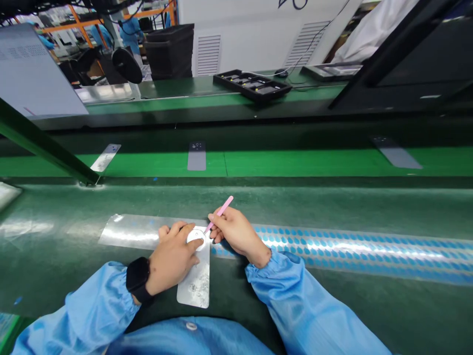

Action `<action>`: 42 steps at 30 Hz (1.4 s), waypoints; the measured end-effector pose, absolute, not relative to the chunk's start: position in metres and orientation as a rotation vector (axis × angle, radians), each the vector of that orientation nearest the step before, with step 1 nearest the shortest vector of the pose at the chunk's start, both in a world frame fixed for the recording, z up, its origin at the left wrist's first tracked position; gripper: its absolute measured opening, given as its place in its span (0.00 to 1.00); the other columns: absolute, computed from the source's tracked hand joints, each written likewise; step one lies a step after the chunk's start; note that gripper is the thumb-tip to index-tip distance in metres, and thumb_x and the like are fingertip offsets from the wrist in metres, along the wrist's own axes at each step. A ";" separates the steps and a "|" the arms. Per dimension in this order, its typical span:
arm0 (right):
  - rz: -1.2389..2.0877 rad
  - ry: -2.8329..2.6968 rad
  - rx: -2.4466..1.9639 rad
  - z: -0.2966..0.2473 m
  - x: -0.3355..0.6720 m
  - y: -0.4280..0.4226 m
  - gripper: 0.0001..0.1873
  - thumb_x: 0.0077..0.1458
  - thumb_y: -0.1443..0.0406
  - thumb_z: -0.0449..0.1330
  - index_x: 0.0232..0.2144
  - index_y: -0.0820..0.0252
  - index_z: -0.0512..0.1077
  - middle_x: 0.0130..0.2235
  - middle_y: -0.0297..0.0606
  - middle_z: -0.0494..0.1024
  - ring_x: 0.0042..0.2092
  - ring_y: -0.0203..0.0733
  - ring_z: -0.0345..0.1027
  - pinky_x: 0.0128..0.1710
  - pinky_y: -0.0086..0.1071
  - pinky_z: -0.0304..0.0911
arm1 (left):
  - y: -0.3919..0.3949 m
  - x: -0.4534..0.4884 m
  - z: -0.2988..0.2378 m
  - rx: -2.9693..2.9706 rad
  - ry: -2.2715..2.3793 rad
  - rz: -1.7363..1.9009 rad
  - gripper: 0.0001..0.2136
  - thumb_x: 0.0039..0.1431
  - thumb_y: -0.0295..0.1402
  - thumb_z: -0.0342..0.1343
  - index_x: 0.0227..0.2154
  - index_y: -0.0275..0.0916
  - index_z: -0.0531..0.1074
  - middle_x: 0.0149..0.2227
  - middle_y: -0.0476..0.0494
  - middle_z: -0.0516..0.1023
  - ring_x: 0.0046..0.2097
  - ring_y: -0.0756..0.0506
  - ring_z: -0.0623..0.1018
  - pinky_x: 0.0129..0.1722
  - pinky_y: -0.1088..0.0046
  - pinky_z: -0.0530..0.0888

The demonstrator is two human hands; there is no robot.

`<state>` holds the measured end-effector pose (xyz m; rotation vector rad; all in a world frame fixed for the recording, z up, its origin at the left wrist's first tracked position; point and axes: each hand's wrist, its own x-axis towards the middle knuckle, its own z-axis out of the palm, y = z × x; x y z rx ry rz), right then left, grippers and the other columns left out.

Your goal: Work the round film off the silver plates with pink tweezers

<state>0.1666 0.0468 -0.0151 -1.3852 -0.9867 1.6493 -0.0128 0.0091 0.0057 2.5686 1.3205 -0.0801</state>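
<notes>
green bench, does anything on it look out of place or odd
A blue bit by the far edge and a second blue bit at near left look stray: both lie off the sheet of blue dots. The panel under the left hand looks mottled; dirt or reflection, I can't tell.

The tweezers are pink, the panel silvery, the film blue-dotted

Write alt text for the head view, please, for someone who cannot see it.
The person's right hand holds a slim pink tool to a white disc on a pale flat panel, which the left hand touches. A clear strip with blue dots crosses the green workbench.
</notes>
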 end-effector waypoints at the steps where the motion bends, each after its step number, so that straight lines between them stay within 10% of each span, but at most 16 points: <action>1: 1.650 -0.991 -1.387 -0.015 0.166 0.047 0.11 0.51 0.63 0.61 0.23 0.61 0.65 0.13 0.29 0.70 0.15 0.33 0.65 0.14 0.23 0.62 | 0.009 -0.012 0.007 2.558 1.322 -0.084 0.16 0.55 0.37 0.61 0.47 0.48 0.73 0.56 0.39 0.67 0.56 0.33 0.63 0.47 0.51 0.61; 25: 1.739 -0.861 -1.296 -0.012 0.169 0.048 0.14 0.47 0.59 0.65 0.23 0.61 0.64 0.14 0.29 0.70 0.15 0.31 0.64 0.13 0.22 0.60 | 0.031 -0.005 0.019 2.285 1.421 -0.028 0.18 0.44 0.25 0.64 0.39 0.38 0.65 0.46 0.42 0.71 0.49 0.41 0.70 0.47 0.61 0.65; 33: 1.780 -0.808 -1.176 -0.019 0.176 0.050 0.22 0.39 0.52 0.68 0.22 0.61 0.63 0.15 0.30 0.70 0.15 0.31 0.64 0.13 0.22 0.59 | 0.150 -0.052 0.089 2.266 1.570 0.260 0.09 0.52 0.26 0.52 0.37 0.41 0.69 0.37 0.51 0.76 0.38 0.49 0.74 0.40 0.77 0.68; 42: 1.776 -0.765 -1.165 -0.025 0.170 0.053 0.25 0.38 0.49 0.67 0.23 0.60 0.62 0.15 0.30 0.69 0.15 0.32 0.63 0.12 0.23 0.57 | 0.275 -0.061 0.114 2.252 2.166 0.248 0.10 0.45 0.25 0.55 0.33 0.39 0.72 0.47 0.40 0.74 0.54 0.36 0.68 0.49 0.64 0.66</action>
